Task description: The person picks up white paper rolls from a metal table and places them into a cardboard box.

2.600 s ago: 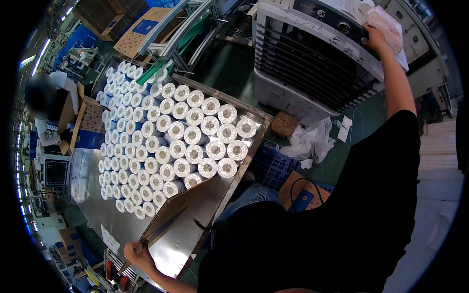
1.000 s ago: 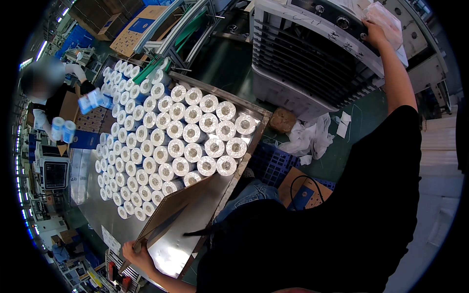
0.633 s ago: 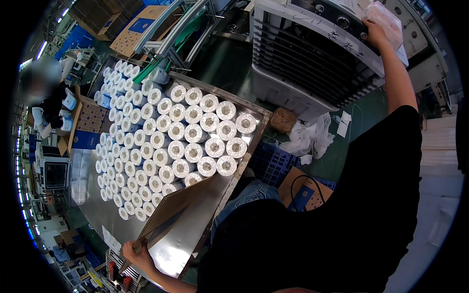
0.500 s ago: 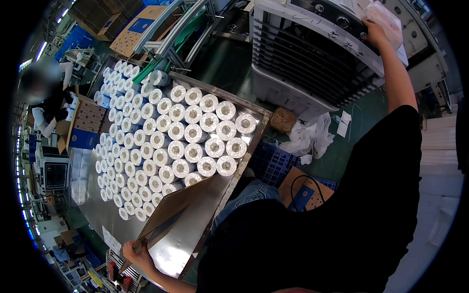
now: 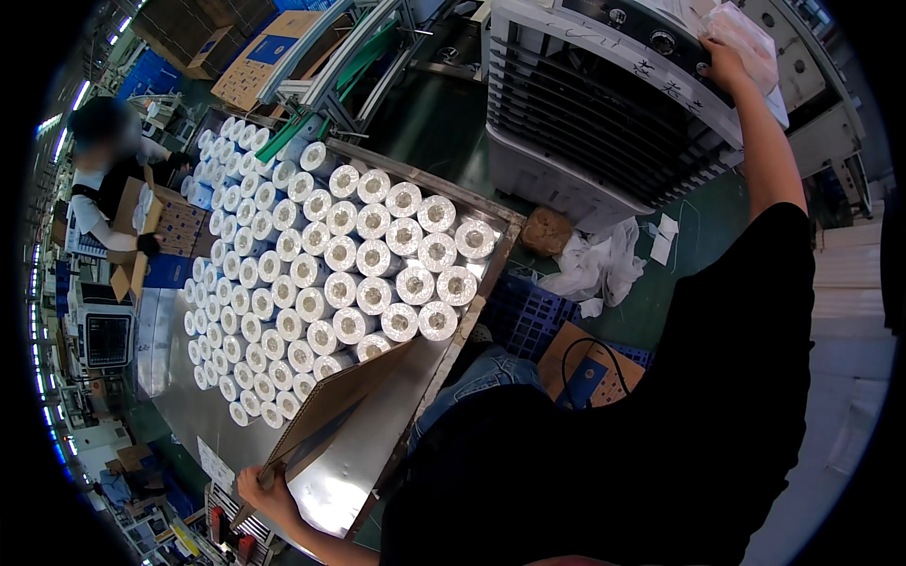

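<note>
My left hand (image 5: 267,490) is closed on the lower edge of a cardboard box (image 5: 326,420), which stands tilted on the metal table at its near side. My right arm stretches far out to the upper right. There my right hand (image 5: 725,68) has its fingers bent at the edge of a pinkish clear plastic bag (image 5: 746,42), on top of a grey air cooler (image 5: 604,113). Part of its grip is hidden. Many white rolls (image 5: 375,257) with bluish sides stand upright in close rows on the table, next to the box.
The metal table's raised edge (image 5: 500,255) runs along my side. Below it lie a blue plastic crate (image 5: 528,311), a flat carton (image 5: 590,368) and crumpled white plastic (image 5: 595,264). At the far left, a co-worker (image 5: 104,189) stands by an open carton (image 5: 175,236). Aluminium framing (image 5: 330,90) rises behind the rolls.
The co-worker at the far left has straightened up, with one gloved hand now on the open carton and the other reaching toward the rolls. My two hands have not visibly moved.
</note>
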